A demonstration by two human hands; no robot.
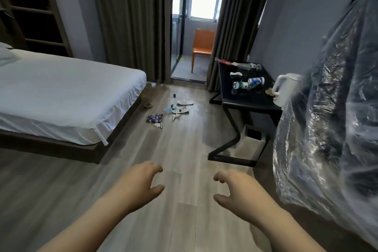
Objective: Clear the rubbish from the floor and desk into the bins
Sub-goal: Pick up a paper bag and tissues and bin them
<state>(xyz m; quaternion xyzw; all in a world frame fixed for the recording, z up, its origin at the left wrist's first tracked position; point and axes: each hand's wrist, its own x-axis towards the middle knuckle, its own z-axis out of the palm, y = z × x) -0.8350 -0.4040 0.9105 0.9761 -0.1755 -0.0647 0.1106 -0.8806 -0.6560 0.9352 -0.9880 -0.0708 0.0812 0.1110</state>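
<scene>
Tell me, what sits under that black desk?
A pale bin stands under the desk, behind its black Z-shaped leg. The bin's inside is too dark to see into.

Both forearms extend forward from the lower edge of the view, bare, converging slightly toward the centre. The left hand (141, 182) is held palm-down, wrist level, fingers loosely curled downward and thumb spread out toward the right. The right hand (235, 188) mirrors it: palm-down, fingers loosely curled, thumb spread toward the left. Neither hand holds or touches anything. The hands are at about the same height, near each other but apart, with a clear gap between the thumbs.
</scene>
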